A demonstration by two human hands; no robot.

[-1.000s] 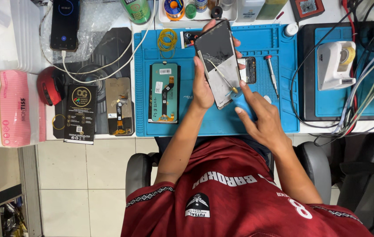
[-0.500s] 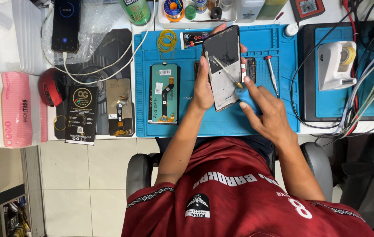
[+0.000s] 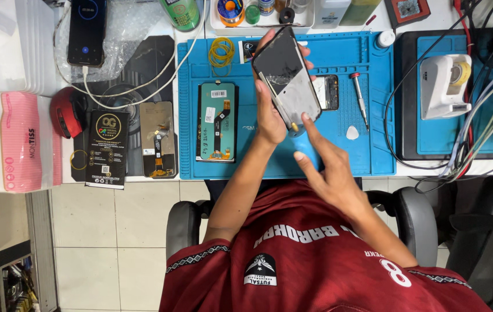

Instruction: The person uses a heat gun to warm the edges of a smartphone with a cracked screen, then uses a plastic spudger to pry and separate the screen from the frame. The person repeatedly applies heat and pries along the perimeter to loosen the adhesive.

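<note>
The blue work mat (image 3: pixel 339 156) is spreading across the desk, with a teal display panel (image 3: pixel 217 121) lying flat on its left part. Above the mat's middle, the left hand (image 3: pixel 269 115) is clamping a dark cracked phone screen (image 3: pixel 287 78), tilting it in the air. The right hand (image 3: pixel 330 173) is reaching up, forefinger touching the screen's near corner, fingers otherwise loose. The tilted glass is risking slipping or cracking further if that finger is pressing too hard. A red-handled screwdriver (image 3: pixel 359 98) is lying just right.
</note>
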